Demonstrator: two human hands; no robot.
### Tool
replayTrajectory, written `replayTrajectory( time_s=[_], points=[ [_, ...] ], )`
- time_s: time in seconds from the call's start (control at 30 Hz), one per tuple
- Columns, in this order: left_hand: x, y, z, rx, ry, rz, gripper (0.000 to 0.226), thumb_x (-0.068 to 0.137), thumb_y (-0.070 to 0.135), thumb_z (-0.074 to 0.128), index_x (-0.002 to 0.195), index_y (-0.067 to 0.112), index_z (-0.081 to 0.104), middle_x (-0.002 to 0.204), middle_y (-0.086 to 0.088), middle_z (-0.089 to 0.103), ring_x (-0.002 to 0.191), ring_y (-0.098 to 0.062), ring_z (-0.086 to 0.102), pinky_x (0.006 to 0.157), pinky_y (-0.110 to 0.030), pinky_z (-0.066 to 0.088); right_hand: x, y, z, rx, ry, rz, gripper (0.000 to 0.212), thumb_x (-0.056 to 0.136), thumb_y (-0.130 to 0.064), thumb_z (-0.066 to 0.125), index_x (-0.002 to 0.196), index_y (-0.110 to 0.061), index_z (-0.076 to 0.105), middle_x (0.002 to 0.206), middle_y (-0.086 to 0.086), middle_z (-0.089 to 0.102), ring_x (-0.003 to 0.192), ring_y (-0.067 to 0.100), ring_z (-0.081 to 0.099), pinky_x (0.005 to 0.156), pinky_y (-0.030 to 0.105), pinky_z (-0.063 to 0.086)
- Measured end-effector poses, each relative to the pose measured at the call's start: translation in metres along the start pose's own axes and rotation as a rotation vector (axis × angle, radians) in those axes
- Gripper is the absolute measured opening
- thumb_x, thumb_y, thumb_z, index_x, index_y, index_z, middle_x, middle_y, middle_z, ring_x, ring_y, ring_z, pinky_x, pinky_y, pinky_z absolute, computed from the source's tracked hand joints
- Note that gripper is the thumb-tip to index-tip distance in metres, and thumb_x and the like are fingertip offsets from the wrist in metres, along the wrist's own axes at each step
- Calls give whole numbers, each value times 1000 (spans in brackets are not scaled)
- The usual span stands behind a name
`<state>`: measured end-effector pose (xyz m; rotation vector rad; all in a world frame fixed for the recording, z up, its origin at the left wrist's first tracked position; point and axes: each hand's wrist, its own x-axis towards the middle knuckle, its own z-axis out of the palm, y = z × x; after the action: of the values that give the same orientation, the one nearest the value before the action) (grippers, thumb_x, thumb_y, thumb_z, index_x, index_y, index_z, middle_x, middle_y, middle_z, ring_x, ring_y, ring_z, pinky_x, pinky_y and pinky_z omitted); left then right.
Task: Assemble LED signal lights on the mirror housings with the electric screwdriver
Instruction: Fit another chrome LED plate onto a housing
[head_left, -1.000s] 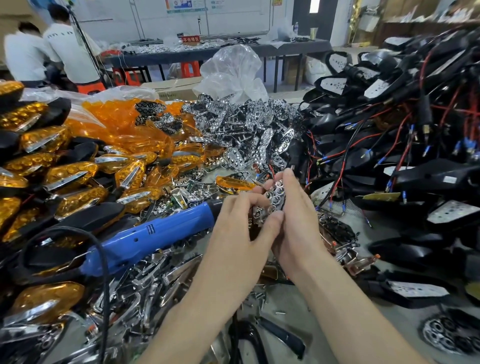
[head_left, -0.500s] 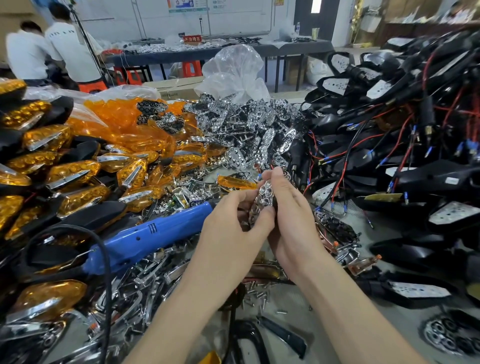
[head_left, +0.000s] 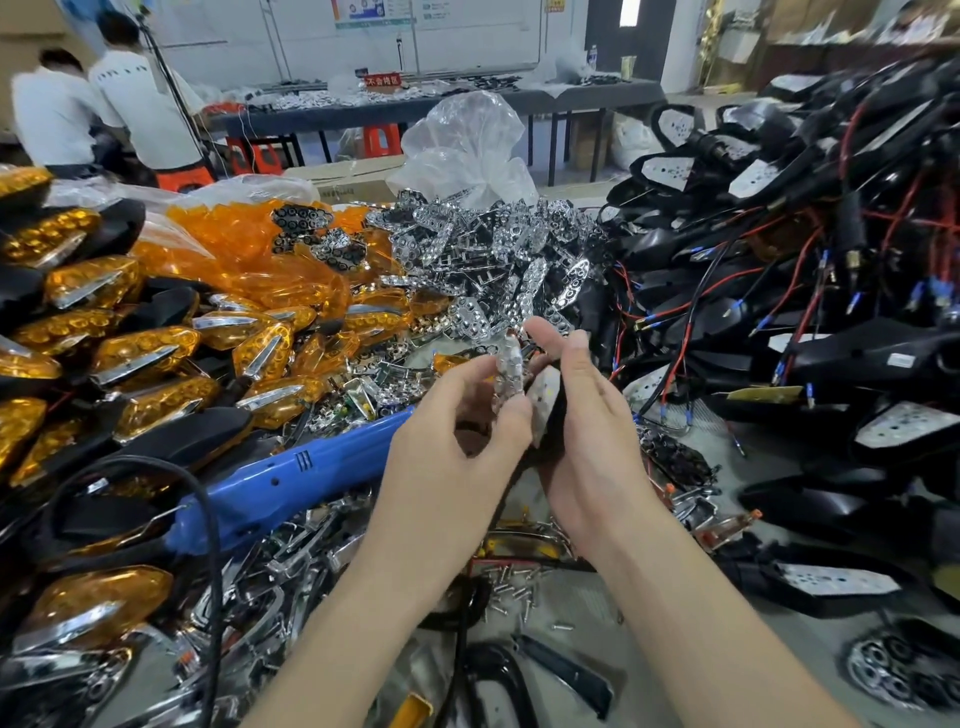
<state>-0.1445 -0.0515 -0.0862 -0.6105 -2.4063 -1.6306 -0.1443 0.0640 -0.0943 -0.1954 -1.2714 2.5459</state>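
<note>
Over a cluttered counter (head_left: 587, 597), the left hand (head_left: 457, 441) pinches a chrome reflector (head_left: 509, 371) against the black mirror housing (head_left: 557, 413) gripped by the right hand (head_left: 597, 441); the blue electric screwdriver (head_left: 291, 478) lies untouched beside finished amber signal lights (head_left: 140, 353), so screwing likely remains.

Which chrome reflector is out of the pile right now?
The chrome reflector pinched upright by the left hand, next to the black housing in the right hand; all others lie in the heap behind.

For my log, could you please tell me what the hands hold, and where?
Left hand pinches a chrome reflector near its lower end; right hand grips a black housing around its body.
</note>
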Motion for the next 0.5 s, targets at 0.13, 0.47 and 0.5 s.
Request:
replayTrajectory(
  time_s=[0.13, 0.47, 0.5],
  points=[
    [-1, 0, 1, 71, 28, 70, 38, 86, 55, 52, 122, 44, 55, 111, 25, 63, 104, 7, 60, 89, -16, 49, -2, -2, 1, -24, 19, 8, 38, 103, -45, 49, 105, -24, 81, 104, 12, 69, 88, 24, 69, 80, 38, 62],
    [0, -5, -12, -302, -61, -105, 25, 88, 47, 57, 112, 40, 62, 102, 18, 74, 91, -4, 71, 74, -14, 54, 2, -8, 1, 168, 9, 6, 38, 104, -39, 52, 82, -27, 82, 69, -6, 59, 61, 10, 59, 61, 28, 57],
    [-1, -5, -13, -287, -72, -90, 28, 84, 51, 57, 110, 43, 61, 102, 21, 74, 90, -3, 71, 75, -13, 53, 2, -9, 1, 176, 3, 9, 38, 104, -38, 53, 83, -27, 82, 69, -6, 60, 60, 10, 60, 59, 27, 57]
  ],
)
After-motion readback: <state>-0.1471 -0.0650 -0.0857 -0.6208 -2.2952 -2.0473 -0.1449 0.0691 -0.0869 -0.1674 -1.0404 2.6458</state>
